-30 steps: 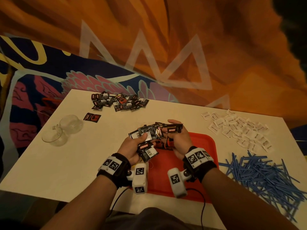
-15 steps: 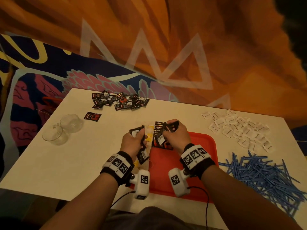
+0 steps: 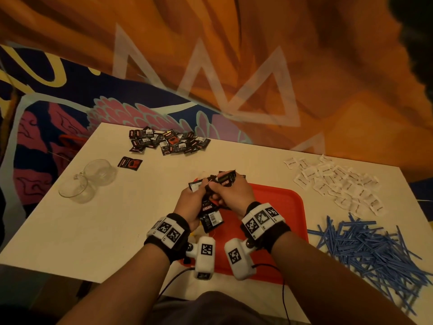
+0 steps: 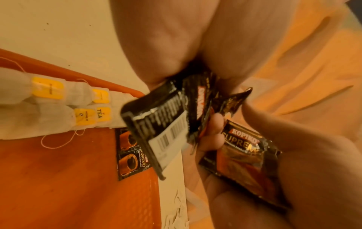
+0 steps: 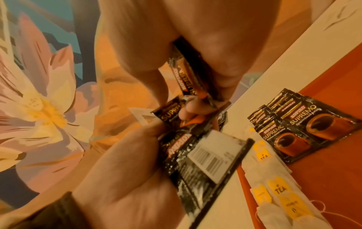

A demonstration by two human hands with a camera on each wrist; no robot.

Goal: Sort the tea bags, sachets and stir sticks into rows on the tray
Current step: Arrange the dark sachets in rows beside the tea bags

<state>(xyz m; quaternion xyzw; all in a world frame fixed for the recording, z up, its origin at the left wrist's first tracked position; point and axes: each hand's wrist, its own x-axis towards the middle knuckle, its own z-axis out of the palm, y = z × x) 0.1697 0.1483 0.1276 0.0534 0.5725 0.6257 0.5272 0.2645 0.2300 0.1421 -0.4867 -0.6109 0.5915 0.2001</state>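
Since half a second ago both hands have drawn together over the tray's far-left corner, where before they were spread apart with the packets split between them. Now the left hand (image 3: pixel 191 202) and right hand (image 3: pixel 230 194) touch, each with fingers curled round a bunch of black coffee sachets (image 3: pixel 209 213) held above the red tray (image 3: pixel 281 207); how many each holds is hard to say, since the packets overlap. On the tray, the wrist views show a few more coffee sachets laid flat (image 5: pixel 305 128) at its far end, and just beside them a row of tea bags (image 4: pixel 64 106) with yellow tags along its left edge. Across the counter (image 3: pixel 93 231), a heap of black sachets (image 3: pixel 168 141) lies at 11 o'clock from the tray, with one stray sachet (image 3: pixel 129 163) nearer. White sachets (image 3: pixel 337 184) spread at 2 o'clock, blue stir sticks (image 3: pixel 370 249) pile at 4 o'clock, and two glass cups (image 3: pixel 89 181) sit at 9 o'clock, well apart from the tray.
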